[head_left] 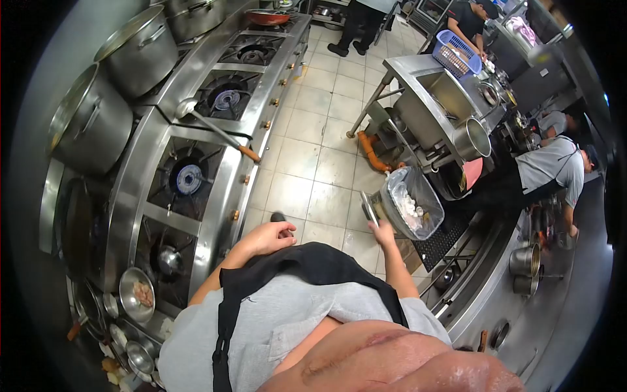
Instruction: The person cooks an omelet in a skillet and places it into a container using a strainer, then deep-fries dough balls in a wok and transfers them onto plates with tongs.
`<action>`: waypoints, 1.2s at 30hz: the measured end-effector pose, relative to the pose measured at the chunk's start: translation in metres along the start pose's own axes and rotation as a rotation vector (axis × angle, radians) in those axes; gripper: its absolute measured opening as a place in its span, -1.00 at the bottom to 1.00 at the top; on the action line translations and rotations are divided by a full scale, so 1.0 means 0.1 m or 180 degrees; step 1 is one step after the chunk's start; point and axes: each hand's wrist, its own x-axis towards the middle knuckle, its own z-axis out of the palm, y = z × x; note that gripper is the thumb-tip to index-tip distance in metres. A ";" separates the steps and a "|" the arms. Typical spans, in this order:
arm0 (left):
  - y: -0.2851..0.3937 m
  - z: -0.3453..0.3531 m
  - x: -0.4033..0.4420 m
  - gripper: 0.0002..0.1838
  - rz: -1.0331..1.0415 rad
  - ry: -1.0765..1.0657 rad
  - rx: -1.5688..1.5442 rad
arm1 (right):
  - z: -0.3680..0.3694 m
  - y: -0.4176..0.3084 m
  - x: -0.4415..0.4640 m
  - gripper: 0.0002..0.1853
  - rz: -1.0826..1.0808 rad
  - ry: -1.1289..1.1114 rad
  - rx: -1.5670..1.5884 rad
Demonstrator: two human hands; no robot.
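Note:
My left hand (269, 238) hangs in front of the apron, beside the stove's front edge, with its fingers loosely curled and apart and nothing seen in them. Lower right of centre, my right hand (383, 233) is closed around a long flat metal utensil (369, 208); its exact kind is unclear. That utensil points forward, just left of a waste bin (389, 208) lined with clear plastic, which has whitish scraps (411, 206) inside. A long-handled ladle (215, 125) lies across the stove (171, 217), its wooden handle end over the front edge.
Large pots (98, 121) line the stove's back, near gas burners (189, 179). A metal bowl (136, 295) holds pale pieces of food. On the right stand a steel sink (424, 124) and a blue basket (457, 55). Several co-workers (555, 166) stand around; tiled floor (307, 157) runs between.

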 end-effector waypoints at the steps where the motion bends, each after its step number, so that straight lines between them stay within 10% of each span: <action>1: 0.03 -0.11 0.12 -0.55 -0.0051 -0.0107 0.0035 | -0.13 -0.52 0.27 -0.57 0.0112 -0.0109 0.0319; 9: 0.16 -1.42 1.16 -0.60 0.0195 0.0343 -0.0705 | -0.67 -2.51 2.34 -0.56 -0.0903 0.0004 -0.0354; 19: 0.64 -3.26 2.58 -0.53 0.0210 0.1082 -0.0245 | -0.86 -2.79 3.53 -0.68 0.0118 -0.0426 0.0469; 36: 1.94 -4.95 6.61 -0.63 0.0541 -0.0130 0.0540 | -2.15 -3.78 6.78 -0.77 -0.0160 0.0414 0.1417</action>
